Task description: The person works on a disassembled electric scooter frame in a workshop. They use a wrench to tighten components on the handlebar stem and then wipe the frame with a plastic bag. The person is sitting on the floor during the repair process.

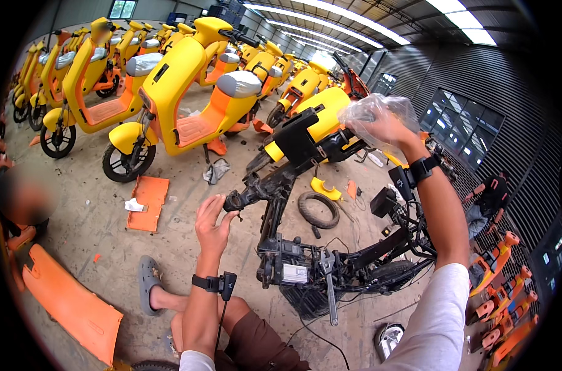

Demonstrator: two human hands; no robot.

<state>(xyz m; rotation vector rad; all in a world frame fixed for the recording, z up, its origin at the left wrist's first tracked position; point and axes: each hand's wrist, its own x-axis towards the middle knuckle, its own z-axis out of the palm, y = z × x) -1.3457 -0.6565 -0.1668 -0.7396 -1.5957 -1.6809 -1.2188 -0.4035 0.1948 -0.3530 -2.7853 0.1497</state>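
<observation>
A stripped black scooter frame (281, 185) lies tilted in front of me, its parts and wiring bared. My left hand (211, 227) has its fingers and thumb around the rim of the frame's black tube end (233, 201), at the near left. Over at the upper right, my right hand (385, 127) is wrapped in a crinkled clear plastic bag (401, 110) and closes at the other end of the black tube assembly (338, 143). The bag partly veils those fingers. A metal wrench (330, 287) rests against the frame's lower part, beside a silver box (294, 273).
Rows of yellow scooters (172, 93) fill the back. Around me on the floor are a black tyre (318, 210), a yellow cover piece (326, 189) and orange panels (77, 303). A person (488, 201) stands at right; another person (21, 232) is at far left.
</observation>
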